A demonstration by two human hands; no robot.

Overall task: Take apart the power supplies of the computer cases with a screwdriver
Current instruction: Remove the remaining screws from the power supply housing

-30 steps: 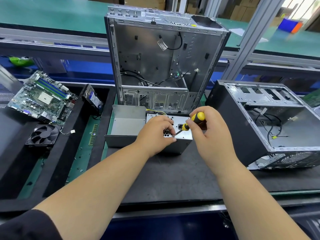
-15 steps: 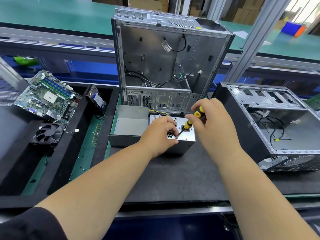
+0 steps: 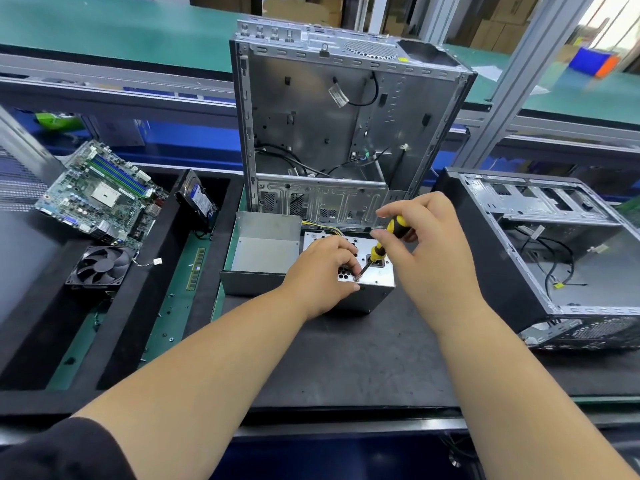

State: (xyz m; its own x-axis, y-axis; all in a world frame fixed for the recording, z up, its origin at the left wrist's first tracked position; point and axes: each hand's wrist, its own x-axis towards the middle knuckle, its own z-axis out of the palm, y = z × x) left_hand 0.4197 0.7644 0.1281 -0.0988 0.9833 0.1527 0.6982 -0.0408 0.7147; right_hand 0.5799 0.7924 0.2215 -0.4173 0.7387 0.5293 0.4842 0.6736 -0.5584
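Right hand (image 3: 427, 251) raised on screwdriver (image 3: 384, 244), left fingers (image 3: 346, 259) curled gripping power supply (image 3: 379, 280)

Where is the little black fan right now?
The black fan lies at the left of the head view, just below the green motherboard, far left of the hands working on the power supply.

Teardown workshop (gutted cases (image 3: 346, 116), conveyor (image 3: 121, 32)).
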